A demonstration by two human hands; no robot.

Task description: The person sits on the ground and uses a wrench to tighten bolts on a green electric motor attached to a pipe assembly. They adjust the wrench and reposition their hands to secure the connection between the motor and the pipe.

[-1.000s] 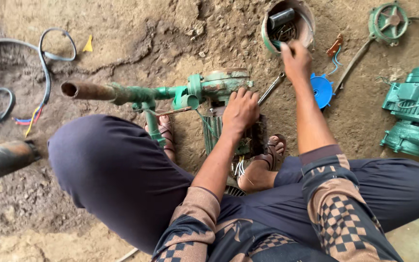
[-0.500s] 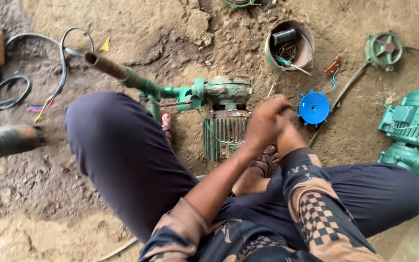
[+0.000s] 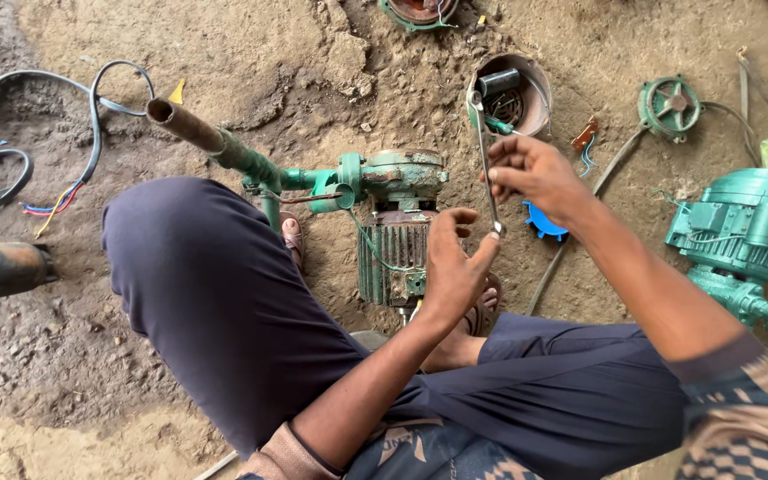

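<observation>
My right hand (image 3: 535, 178) grips a slim metal spanner (image 3: 484, 156) near its middle, the ring end pointing up toward the round bowl. My left hand (image 3: 453, 264) pinches the spanner's lower end between thumb and forefinger. Both hands hover just right of a green water pump (image 3: 397, 222) with a ribbed motor body, lying on the dirt between my knees. A green pipe (image 3: 224, 147) with a rusty open end runs from the pump up to the left.
A round bowl (image 3: 535, 89) with small parts sits on the ground behind the hands. A blue fan cover (image 3: 544, 227) lies below my right hand. A second green pump (image 3: 744, 236) stands at the right. Black cables (image 3: 91, 116) curl at the left.
My right hand reached into the bowl, then came back with the spanner. Both hands have risen from the pump, and the left hand now pinches the spanner's lower end.
</observation>
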